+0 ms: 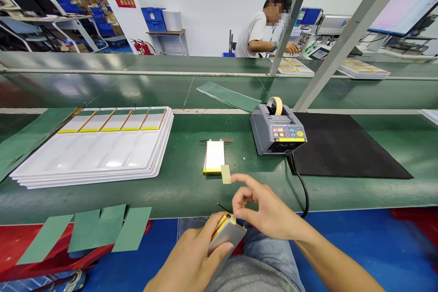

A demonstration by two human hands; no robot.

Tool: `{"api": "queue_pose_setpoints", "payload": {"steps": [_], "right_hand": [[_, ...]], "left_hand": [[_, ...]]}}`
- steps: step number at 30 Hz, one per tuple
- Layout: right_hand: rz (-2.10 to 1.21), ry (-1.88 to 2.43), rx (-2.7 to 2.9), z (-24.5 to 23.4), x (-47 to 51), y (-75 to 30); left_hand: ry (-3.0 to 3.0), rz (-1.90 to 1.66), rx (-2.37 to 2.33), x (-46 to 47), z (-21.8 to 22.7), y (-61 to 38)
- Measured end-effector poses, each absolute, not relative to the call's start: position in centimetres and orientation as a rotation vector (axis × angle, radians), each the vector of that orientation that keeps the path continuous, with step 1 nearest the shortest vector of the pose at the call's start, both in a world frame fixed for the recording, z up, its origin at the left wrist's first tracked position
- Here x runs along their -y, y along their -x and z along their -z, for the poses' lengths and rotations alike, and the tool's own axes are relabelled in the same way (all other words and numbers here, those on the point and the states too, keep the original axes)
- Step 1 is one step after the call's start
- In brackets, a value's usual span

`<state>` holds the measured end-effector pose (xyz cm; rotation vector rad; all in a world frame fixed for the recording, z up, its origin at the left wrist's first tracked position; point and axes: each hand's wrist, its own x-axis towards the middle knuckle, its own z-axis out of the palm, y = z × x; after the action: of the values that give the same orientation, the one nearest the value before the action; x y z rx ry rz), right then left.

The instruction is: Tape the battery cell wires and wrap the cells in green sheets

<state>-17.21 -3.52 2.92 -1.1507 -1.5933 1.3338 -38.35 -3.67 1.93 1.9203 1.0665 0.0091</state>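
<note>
My left hand (196,253) is wrapped round a silver pouch battery (228,236) with a yellow edge, tilted above my lap. A short strip of tape lies over its top end, and a dark wire sticks out there. My right hand (258,203) has its thumb and curled fingers at that end; whether they pinch a wire or the tape is hidden. Its index finger points left, with a small piece of yellowish tape (226,174) stuck to the tip. Behind that tape, a white-faced pouch battery (215,156) with black and red wires lies on the green bench (191,196).
A grey tape dispenser (278,130) stands right of centre, its black cable running over the bench edge. Beside it lies a black mat (342,146). Stacked white trays (102,150) with batteries are at left. Green sheets (118,228) overhang a red stool. A co-worker (256,32) sits beyond.
</note>
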Motion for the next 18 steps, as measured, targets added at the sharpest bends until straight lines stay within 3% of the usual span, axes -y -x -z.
{"api": "queue_pose_setpoints", "payload": {"steps": [4,12,15,18], "right_hand": [[-1.357,1.145,1.682,-3.2,3.2,17.1],[-1.999,0.864,1.483,-0.5,1.1,16.2],[-1.97,0.878,1.494,-0.1,0.7,16.2],[-1.665,0.951,1.463,-1.0,0.3,15.9]], "left_hand": [[-2.075,-0.064,-0.999,3.4,-1.4,38.2],[-2.024,0.071,-0.917,4.0,-2.4,38.2],[-1.835,0.044,-1.004,4.0,-2.7,37.9],[-1.565,-0.17,-0.973,3.3,-2.4,37.7]]}}
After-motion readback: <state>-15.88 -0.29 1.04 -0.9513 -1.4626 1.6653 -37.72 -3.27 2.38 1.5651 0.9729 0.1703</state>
